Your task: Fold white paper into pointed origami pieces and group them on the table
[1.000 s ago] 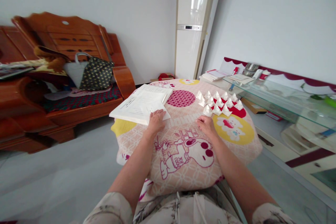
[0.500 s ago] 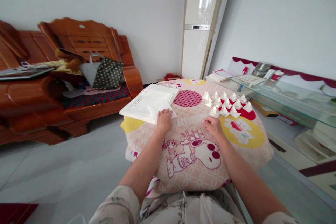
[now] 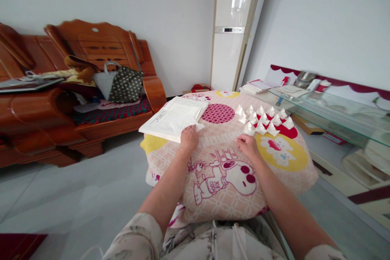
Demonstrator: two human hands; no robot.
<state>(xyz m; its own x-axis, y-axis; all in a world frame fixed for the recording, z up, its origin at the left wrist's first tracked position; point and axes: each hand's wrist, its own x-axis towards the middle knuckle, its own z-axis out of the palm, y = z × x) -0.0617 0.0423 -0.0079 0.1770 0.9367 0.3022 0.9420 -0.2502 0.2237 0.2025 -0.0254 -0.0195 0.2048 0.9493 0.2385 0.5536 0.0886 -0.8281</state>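
Note:
My left hand (image 3: pixel 189 138) is closed on a thin white sheet of paper (image 3: pixel 199 126), at the near right corner of a paper stack (image 3: pixel 158 124). The sheet's pale, pointed part lies over the stack, and the fingers hide some of it. My right hand (image 3: pixel 246 146) rests on the patterned tablecloth (image 3: pixel 219 150) with its fingers curled in, and nothing shows in them. Just beyond it stand several white folded paper boats (image 3: pixel 261 128), grouped in rows with pointed tops.
To the right, a glass-topped cabinet (image 3: pixel 335 107) carries a pile of papers (image 3: pixel 255 86), a metal bowl (image 3: pixel 305 77) and a red-and-white cup (image 3: pixel 322 85). A wooden sofa (image 3: pixel 100 44) with a dotted bag (image 3: pixel 125 85) is at the left. A tall air conditioner (image 3: pixel 228 57) stands behind.
My left hand has shifted slightly left with the sheet, and the sheet's pointed part lies flatter over the stack. My right hand stays almost where it was.

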